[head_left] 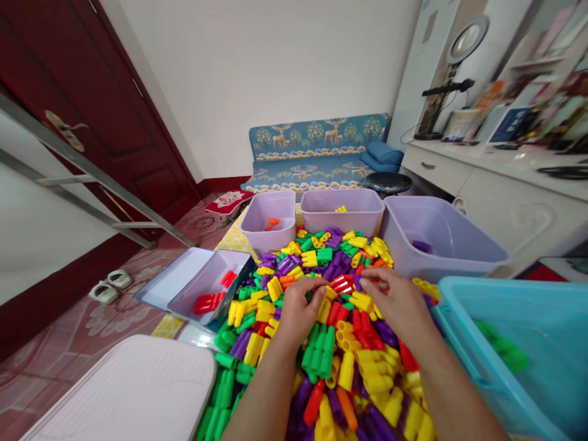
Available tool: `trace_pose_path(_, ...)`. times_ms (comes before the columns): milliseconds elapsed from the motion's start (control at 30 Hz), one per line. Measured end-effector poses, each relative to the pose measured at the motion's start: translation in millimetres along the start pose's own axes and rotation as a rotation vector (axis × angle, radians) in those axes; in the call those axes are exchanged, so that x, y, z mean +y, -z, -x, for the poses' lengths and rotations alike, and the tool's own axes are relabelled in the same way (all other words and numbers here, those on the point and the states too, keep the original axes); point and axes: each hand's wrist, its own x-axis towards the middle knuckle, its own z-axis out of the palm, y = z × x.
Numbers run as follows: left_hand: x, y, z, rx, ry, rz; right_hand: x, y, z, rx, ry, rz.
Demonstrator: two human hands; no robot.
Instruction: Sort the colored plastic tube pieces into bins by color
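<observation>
A heap of plastic tube pieces (321, 349), many joined side by side in rows, spreads below me in yellow, green, red, purple and orange. My left hand (298, 306) hovers low over its middle, thumb and forefinger drawn close beside a yellow piece (329, 293); what lies between them is hard to make out. Facing it, my right hand (395, 301) has its thumb and fingers closed at a small purple piece (357, 282). A shiny red joined piece (342, 283) lies between both hands. In front of my wrists rests a green joined piece (318, 351).
Beyond the heap stand three lilac bins (271, 211), each holding few pieces. A lidded box (184, 300) with red pieces is at left, above a pale lid (124, 392). The turquoise tub (514, 294) at right holds green pieces. A metal ladder (92, 165) leans left.
</observation>
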Motion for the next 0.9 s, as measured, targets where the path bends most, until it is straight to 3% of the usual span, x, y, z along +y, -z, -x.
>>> trace_pose_path(67,-1.1,-0.4,0.0,0.002,-0.001,-0.004,-0.3,5.4,5.4,-0.087,0.040,0.375)
trace_pose_path(133,-2.3,-0.8,-0.2,0.005,0.000,-0.005,-0.9,10.1,9.2,-0.158,0.055,0.590)
trace_pose_path(267,-4.0,-1.4,-0.6,0.007,0.004,0.008,1.2,7.4,11.4,-0.249,0.119,0.668)
trace_pose_path(433,-1.3,-0.6,0.3,-0.019,0.009,0.049,1.6,-14.1,11.1,-0.244,0.184,0.500)
trace_pose_path(700,3.9,2.8,1.5,-0.098,-0.035,0.027,-0.8,-39.1,13.6,-0.241,0.178,-0.236)
trace_pose_path(900,3.0,2.6,0.8,-0.057,-0.008,0.065,-13.2,-40.6,19.9,-0.264,0.235,-0.326)
